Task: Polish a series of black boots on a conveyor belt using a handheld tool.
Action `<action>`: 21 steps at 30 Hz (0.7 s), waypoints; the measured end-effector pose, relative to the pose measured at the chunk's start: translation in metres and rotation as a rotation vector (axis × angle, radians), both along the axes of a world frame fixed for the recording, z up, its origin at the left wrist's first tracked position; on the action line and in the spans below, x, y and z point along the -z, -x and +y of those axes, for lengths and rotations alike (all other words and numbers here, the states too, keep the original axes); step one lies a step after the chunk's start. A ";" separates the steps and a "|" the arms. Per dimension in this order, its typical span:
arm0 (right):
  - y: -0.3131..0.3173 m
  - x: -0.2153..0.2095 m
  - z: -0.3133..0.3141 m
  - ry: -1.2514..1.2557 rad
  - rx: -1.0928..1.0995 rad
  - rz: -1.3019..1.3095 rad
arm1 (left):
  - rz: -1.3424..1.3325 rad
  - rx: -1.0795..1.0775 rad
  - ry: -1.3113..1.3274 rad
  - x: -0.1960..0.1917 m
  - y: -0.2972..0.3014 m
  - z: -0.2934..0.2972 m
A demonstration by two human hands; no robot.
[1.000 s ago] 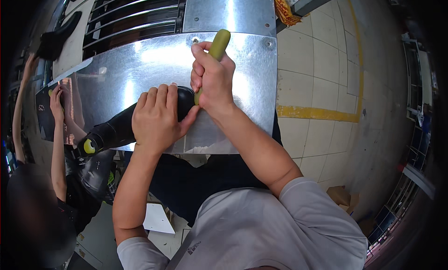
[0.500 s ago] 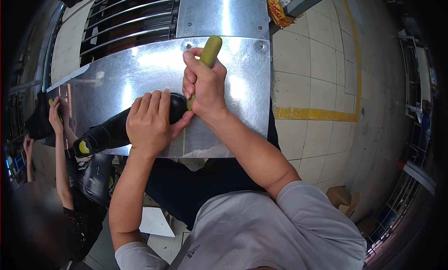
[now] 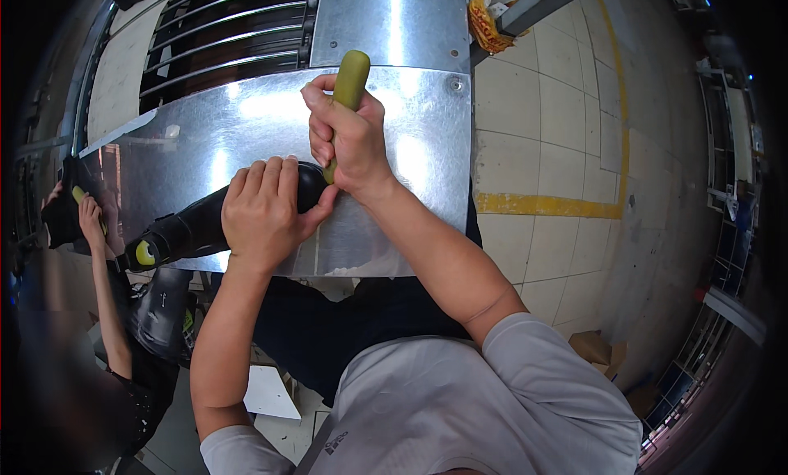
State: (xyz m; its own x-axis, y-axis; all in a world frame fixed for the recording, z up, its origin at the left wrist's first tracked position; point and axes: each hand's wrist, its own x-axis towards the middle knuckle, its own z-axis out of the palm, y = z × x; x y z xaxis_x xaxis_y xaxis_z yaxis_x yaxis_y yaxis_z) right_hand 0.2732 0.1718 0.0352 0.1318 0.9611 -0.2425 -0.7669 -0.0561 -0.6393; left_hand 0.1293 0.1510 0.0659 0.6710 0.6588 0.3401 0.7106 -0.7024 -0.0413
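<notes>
Boot (image 3: pixel 197 224) lies on its side on the steel table (image 3: pixel 410 146), toe under my left hand (image 3: pixel 263 212), which clamps it so it can't slide. Right hand (image 3: pixel 349 142) fists the green handle (image 3: pixel 351 68) upright, tip hidden at the toe, for downward pressure.

workshop or small factory floor, by the look of it. a shiny sheet-metal bench top (image 3: pixel 205 138) fills the middle, bolted at its corner, with a louvred metal grille (image 3: pixel 222 40) just behind it. the floor (image 3: pixel 542 130) is worn, pale tile with a yellow safety line (image 3: pixel 546 205) painted across it, the kind that marks a work bay. metal racking (image 3: pixel 726 163) stands along the far right edge. off to the left a co-worker's arm (image 3: pixel 103 286) is raised at the same bench, with black boots (image 3: pixel 160 311) stacked just beside it.
</notes>
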 end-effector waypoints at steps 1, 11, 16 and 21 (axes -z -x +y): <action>-0.002 0.001 0.002 -0.024 0.002 -0.001 | 0.001 -0.002 0.006 0.001 -0.001 -0.001; -0.002 0.005 0.021 -0.126 -0.085 0.036 | -0.020 -0.018 -0.053 -0.001 -0.006 0.001; 0.001 0.020 0.035 -0.160 -0.174 0.118 | -0.251 0.043 -0.123 0.005 -0.009 0.001; 0.017 0.023 0.053 -0.197 -0.378 0.102 | -0.279 -0.021 -0.157 0.014 -0.007 -0.004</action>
